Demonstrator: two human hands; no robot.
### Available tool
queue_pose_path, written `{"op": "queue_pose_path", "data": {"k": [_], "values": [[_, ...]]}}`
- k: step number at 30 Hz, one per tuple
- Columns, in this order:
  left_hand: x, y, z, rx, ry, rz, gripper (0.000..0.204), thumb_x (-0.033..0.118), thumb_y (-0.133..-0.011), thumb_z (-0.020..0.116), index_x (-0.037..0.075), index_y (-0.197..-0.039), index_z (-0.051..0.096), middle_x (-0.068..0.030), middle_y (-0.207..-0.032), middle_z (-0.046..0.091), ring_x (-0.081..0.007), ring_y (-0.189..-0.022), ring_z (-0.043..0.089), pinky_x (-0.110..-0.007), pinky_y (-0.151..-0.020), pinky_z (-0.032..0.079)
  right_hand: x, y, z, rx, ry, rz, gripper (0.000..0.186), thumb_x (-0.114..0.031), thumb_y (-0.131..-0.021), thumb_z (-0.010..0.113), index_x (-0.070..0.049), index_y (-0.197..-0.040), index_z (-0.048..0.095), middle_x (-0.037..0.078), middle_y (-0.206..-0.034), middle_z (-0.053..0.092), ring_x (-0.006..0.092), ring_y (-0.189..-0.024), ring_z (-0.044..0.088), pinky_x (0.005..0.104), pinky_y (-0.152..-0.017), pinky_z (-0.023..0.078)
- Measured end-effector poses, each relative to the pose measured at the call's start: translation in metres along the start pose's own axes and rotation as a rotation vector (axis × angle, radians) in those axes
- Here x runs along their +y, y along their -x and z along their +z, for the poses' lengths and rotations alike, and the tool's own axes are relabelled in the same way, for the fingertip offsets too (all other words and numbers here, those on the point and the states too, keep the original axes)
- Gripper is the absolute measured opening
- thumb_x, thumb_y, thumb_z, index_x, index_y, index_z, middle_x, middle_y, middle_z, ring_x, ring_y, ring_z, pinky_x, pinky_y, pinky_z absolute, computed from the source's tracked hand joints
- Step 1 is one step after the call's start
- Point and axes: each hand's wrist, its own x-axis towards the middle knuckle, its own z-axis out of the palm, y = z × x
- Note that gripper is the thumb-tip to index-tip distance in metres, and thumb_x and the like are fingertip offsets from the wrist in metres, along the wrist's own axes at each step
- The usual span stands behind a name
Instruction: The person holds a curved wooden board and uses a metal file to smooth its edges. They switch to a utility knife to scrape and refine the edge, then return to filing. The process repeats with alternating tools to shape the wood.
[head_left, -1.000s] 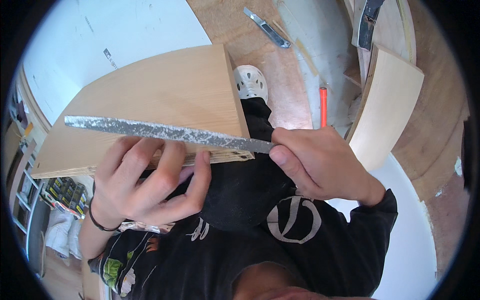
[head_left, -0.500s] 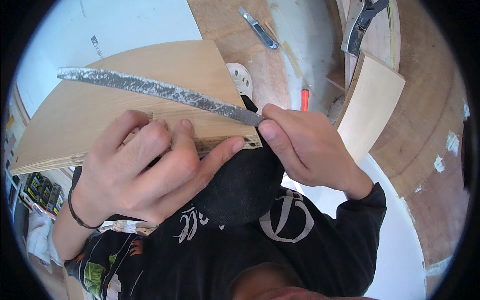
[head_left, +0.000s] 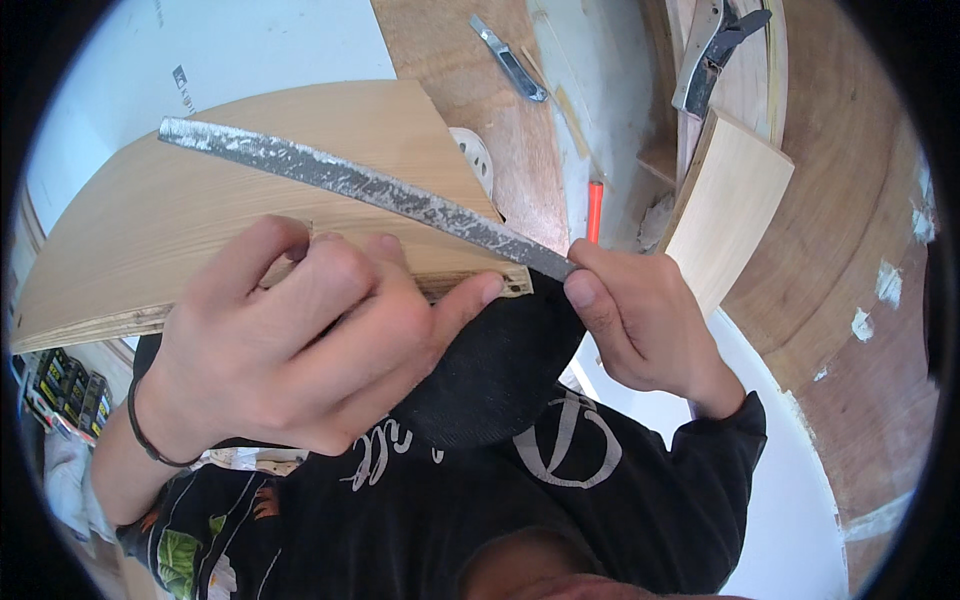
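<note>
A light plywood board (head_left: 200, 190) lies tilted in front of me, its layered edge facing me. My left hand (head_left: 300, 340) grips that near edge, fingers curled over the top face and thumb along the edge. A long flat metal file (head_left: 370, 187), grey and dusty, lies slanted across the board's top. My right hand (head_left: 640, 320) pinches the file's near end at the board's right corner. A black cap brim (head_left: 500, 370) shows just below the board.
A second light wood panel (head_left: 730, 210) leans at the right. A utility knife (head_left: 510, 60) lies on the brown workbench (head_left: 460, 60) behind. An orange pencil (head_left: 595, 210), a white sanding disc (head_left: 478, 160) and a metal clamp (head_left: 710, 50) lie farther back.
The file has swung to a steeper slant, with its far end higher on the board. My left hand has slid up over the board's edge and my right hand has shifted right.
</note>
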Motion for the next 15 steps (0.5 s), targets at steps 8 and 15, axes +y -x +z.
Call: {"op": "queue_pose_path", "data": {"k": [8, 15], "values": [[-0.0013, -0.0027, -0.0009, 0.0, -0.009, 0.008, 0.044, 0.02, -0.068, 0.078, 0.024, -0.111, 0.077, -0.0078, -0.092, 0.06, -0.0175, -0.073, 0.054, -0.029, -0.057, 0.048, -0.0012, -0.0024, 0.0018, 0.086, -0.026, -0.104, 0.031, -0.029, -0.105, 0.043, -0.005, -0.088, 0.05, 0.016, -0.064, 0.055, 0.0394, -0.062, 0.059, 0.0459, -0.056, 0.046], [-0.0016, -0.0034, -0.0037, -0.041, -0.017, 0.029, 0.043, 0.021, -0.069, 0.08, 0.024, -0.112, 0.077, -0.0075, -0.093, 0.06, -0.0181, -0.074, 0.055, -0.029, -0.059, 0.05, -0.0003, -0.0093, 0.002, 0.16, -0.052, -0.199, 0.032, -0.029, -0.105, 0.044, -0.005, -0.085, 0.049, 0.014, -0.063, 0.056, 0.0377, -0.057, 0.058, 0.0449, -0.051, 0.044]]}}
